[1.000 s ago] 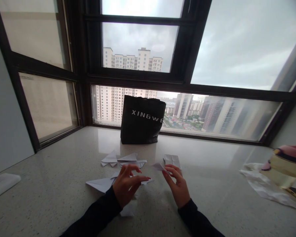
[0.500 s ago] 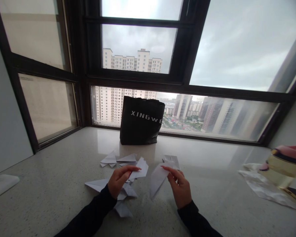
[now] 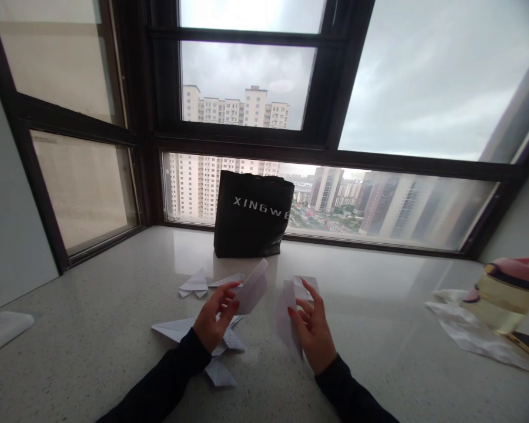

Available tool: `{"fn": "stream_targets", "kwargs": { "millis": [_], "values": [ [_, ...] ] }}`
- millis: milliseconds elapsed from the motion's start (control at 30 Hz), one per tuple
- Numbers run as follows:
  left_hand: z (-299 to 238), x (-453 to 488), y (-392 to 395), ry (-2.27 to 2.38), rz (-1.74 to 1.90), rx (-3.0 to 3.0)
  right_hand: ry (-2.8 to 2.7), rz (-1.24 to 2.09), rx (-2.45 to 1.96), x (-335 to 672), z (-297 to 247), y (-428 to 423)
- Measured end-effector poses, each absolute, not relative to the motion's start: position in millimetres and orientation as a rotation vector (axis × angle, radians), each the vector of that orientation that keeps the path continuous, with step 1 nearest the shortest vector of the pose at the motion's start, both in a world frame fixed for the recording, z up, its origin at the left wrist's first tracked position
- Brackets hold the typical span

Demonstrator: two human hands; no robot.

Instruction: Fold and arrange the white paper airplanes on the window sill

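Observation:
My left hand (image 3: 214, 320) pinches a white sheet of paper (image 3: 252, 288) and lifts it up off the counter, its edge tilted toward the window. My right hand (image 3: 312, 329) grips a second white paper piece (image 3: 286, 314) that hangs down in front of the palm. Both hands hover just above the speckled stone counter (image 3: 114, 305). Under and beside my left hand lie several folded white paper shapes (image 3: 178, 329), with more folded paper pieces (image 3: 194, 284) farther back. A small folded paper (image 3: 307, 283) lies behind my right hand.
A black bag with white letters (image 3: 252, 214) stands at the window behind the papers. At the right stand a pink-lidded bottle (image 3: 505, 296) and crumpled clear plastic (image 3: 471, 335). A white flat object (image 3: 2, 330) lies at the left edge. Dark window frames close off the back.
Each hand has taken up a sheet of paper and raised it from the counter. The sheets have unfolded and turned more upright over the last second.

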State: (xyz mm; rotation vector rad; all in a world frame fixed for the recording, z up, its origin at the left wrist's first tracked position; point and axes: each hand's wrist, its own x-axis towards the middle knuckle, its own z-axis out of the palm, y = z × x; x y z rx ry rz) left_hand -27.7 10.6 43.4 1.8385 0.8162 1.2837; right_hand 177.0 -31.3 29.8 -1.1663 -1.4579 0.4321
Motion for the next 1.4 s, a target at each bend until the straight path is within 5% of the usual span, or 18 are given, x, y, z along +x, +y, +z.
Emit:
{"fn": "stream_targets", "kwargs": {
  "millis": [200, 467, 900, 1200, 1400],
  "values": [
    [44, -24, -2, 0.733, 1.104, 2.326, -1.861, 0.054, -1.356, 187, 37, -29],
    [26, -11, -9, 0.695, 0.921, 2.589, -2.203, -0.042, -1.361, 172, 40, -37],
    [27, -13, -3, 0.996, 1.101, 2.903, -2.249, -0.067, -1.2, 153, 43, -52],
    [30, -18, 3, 1.155, 0.695, 2.757, -2.113, 0.009, -1.39, 170, 36, -37],
    [38, -19, -2, 0.995, 0.77, 2.929, -2.097, 0.056, -1.363, 178, 33, -31]
  ]
}}
